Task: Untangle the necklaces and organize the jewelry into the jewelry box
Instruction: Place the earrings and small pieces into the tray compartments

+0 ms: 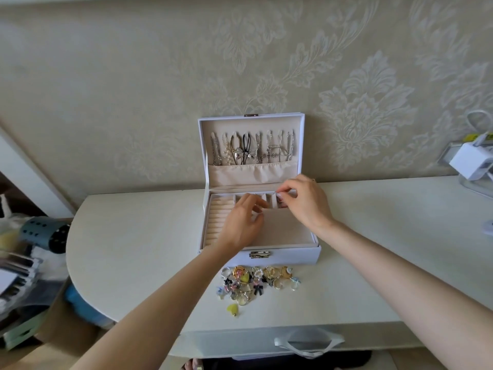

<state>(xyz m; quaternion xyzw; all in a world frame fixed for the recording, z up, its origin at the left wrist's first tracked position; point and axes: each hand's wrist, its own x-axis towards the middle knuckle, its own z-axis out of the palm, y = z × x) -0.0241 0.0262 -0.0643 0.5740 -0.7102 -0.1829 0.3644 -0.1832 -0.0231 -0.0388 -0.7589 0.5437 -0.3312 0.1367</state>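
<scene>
From the head camera, a white jewelry box [293, 256] stands open on a pale table [133, 249] against the wall, its lid upright. Necklaces [250, 150] hang in a row inside the lid, their lower ends tucked out of sight in a fabric pocket [253, 173].

The left hand [244, 225] lies over the box's tray with its back to the camera, fingers loosely extended toward the row of small compartments. It hides part of them, and its grip is wide, with nothing seen in it. To its left, the ring rolls [217, 220] show.

The right hand [304, 201] hovers over the rear right compartments, thumb and forefinger drawn into a narrow pinch. Whether a small piece sits between them cannot be told.

A pile of jewelry [256, 283] lies on the table just in front of the box – rings, charms and bows too jumbled to separate. A yellow heart pendant [232, 308] lies apart, nearer the table's front edge. The left margin is blurred clutter.
</scene>
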